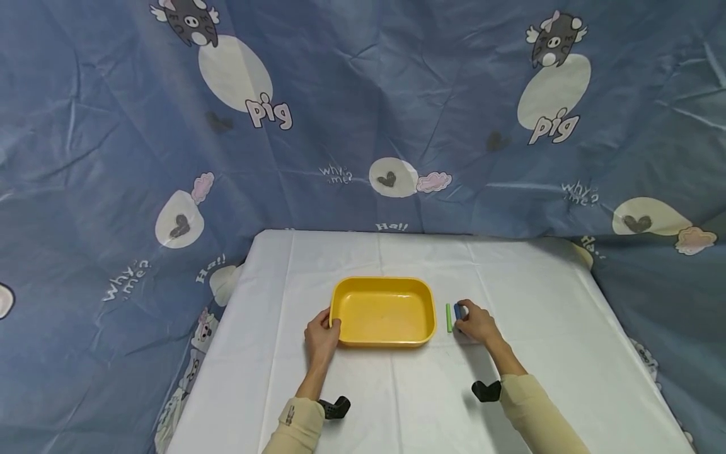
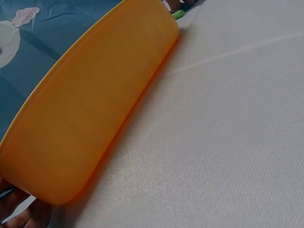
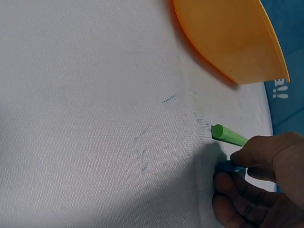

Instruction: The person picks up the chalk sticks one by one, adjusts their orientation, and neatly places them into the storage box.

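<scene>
A yellow plastic tray [image 1: 383, 315] with rounded corners and nothing in it sits on the white cloth. My left hand [image 1: 322, 340] grips its left side near the front corner, thumb over the rim and fingers outside; in the left wrist view the tray's wall [image 2: 90, 104] hides much of that hand. Right of the tray lies a slim green stick [image 1: 449, 318], like a crayon, with a flat cut end in the right wrist view. Just beyond it my right hand [image 1: 478, 323] pinches a similar blue stick [image 1: 457, 310] between thumb and fingers, partly covered by them.
White cloth [image 1: 351, 391] covers the table, with faint creases and a few small blue marks near the right hand. A blue patterned curtain [image 1: 340, 132] hangs behind and at both sides. Black wrist mounts [image 1: 486, 391] stick out inward from both sleeves.
</scene>
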`<state>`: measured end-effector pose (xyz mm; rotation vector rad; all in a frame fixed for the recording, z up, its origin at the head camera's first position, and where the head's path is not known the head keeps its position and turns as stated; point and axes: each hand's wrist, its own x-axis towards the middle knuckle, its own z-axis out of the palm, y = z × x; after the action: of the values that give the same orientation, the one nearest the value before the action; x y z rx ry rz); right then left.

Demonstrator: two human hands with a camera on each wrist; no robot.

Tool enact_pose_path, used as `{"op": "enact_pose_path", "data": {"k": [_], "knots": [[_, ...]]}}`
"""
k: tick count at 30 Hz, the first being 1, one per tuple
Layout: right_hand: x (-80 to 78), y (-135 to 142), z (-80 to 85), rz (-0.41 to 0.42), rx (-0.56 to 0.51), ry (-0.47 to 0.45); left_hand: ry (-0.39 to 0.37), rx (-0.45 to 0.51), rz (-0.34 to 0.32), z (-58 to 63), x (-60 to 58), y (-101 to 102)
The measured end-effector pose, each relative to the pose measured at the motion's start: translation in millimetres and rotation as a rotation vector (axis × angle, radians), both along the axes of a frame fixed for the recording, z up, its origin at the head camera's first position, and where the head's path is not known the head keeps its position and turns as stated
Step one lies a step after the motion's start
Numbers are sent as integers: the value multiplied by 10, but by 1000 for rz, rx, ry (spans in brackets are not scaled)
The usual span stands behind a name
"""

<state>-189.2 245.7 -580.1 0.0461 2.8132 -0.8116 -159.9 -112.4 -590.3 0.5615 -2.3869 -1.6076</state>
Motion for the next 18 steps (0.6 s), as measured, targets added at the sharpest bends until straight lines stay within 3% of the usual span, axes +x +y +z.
{"op": "enact_pose_path", "data": {"k": [6,11,18], "knots": [[27,7,-5,-6,-50,0,-23,-14,7,3,36,0],[0,22,14,-25,-164,5,-16,0,-9,5,39,7],[-73,4,210,-48,-339,53,3,7,-5,-2,-1,-1]]}}
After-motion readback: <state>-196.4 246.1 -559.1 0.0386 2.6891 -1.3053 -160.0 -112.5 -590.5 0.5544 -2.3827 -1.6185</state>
